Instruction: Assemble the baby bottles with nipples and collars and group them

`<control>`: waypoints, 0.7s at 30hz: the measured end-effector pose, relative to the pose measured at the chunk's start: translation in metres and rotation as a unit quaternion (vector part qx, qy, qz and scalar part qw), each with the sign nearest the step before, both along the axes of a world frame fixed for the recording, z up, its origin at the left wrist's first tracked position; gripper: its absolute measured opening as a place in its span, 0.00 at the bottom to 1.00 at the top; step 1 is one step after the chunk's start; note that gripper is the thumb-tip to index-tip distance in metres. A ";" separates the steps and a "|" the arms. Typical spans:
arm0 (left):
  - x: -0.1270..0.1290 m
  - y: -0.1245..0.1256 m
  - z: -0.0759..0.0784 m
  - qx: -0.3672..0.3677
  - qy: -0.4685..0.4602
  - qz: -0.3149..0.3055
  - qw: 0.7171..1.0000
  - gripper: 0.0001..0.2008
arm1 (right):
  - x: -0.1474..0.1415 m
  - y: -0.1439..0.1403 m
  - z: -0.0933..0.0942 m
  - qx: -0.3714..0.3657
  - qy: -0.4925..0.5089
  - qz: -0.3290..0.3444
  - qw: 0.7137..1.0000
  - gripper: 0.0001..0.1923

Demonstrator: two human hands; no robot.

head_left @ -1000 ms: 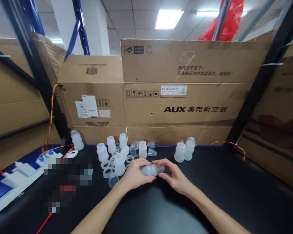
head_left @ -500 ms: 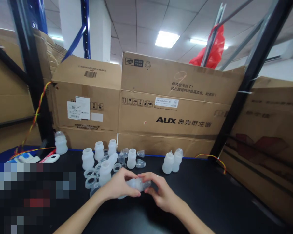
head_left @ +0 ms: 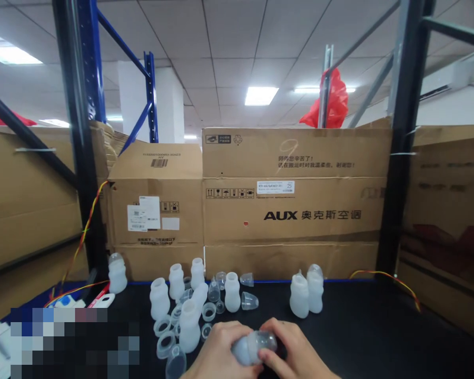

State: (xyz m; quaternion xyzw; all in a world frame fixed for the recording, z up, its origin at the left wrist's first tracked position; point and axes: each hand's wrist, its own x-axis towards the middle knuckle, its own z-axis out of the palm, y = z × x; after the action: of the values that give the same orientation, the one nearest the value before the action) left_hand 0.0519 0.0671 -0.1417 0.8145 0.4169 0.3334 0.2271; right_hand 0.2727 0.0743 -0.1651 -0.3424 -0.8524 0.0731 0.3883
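Low in the view, my left hand (head_left: 220, 351) is wrapped round the body of a frosted baby bottle (head_left: 243, 350), which lies tilted on its side above the black tabletop. The fingers and thumb of my right hand (head_left: 296, 351) grip the clear dome cap (head_left: 267, 340) at the bottle's right end. Left of my hands stands an open frosted bottle (head_left: 189, 329), with clear collar rings (head_left: 166, 345) beside it. A clear cap (head_left: 249, 301) lies just beyond my hands.
Several open bottles (head_left: 160, 299) and loose clear parts cluster at centre left. Two bottles with tops (head_left: 299, 296) stand at the right, and one capped bottle (head_left: 117, 273) at far left. Cardboard (head_left: 300, 210) walls the back, between dark posts (head_left: 403, 158).
The view has tilted up, so my hands and the bottle sit lower in it. My right hand has closed in over the cap, which now covers the bottle's end.
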 end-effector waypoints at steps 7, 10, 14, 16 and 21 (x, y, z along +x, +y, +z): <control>0.004 -0.001 -0.008 0.151 -0.004 -0.048 0.987 0.15 | -0.017 0.000 -0.009 -0.012 -0.046 -0.109 0.993 0.29; 0.000 -0.001 -0.006 0.158 0.014 -0.054 0.986 0.15 | -0.020 -0.004 -0.006 -0.089 -0.028 -0.118 0.989 0.33; -0.001 -0.002 -0.001 0.165 0.022 -0.059 0.984 0.17 | -0.015 -0.009 0.002 -0.095 -0.047 -0.130 0.986 0.34; -0.001 -0.003 0.001 0.179 0.025 -0.056 0.982 0.19 | -0.012 -0.010 0.007 -0.070 -0.071 -0.136 0.986 0.33; -0.009 -0.001 -0.004 0.265 0.085 -0.042 0.959 0.19 | -0.017 -0.007 0.014 -0.031 -0.120 -0.142 0.982 0.31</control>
State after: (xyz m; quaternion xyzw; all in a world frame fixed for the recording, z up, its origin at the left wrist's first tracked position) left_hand 0.0428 0.0657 -0.1461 0.8878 0.2964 0.3515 -0.0196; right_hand 0.2562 0.0677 -0.1509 -0.4779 -0.8330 0.0021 0.2786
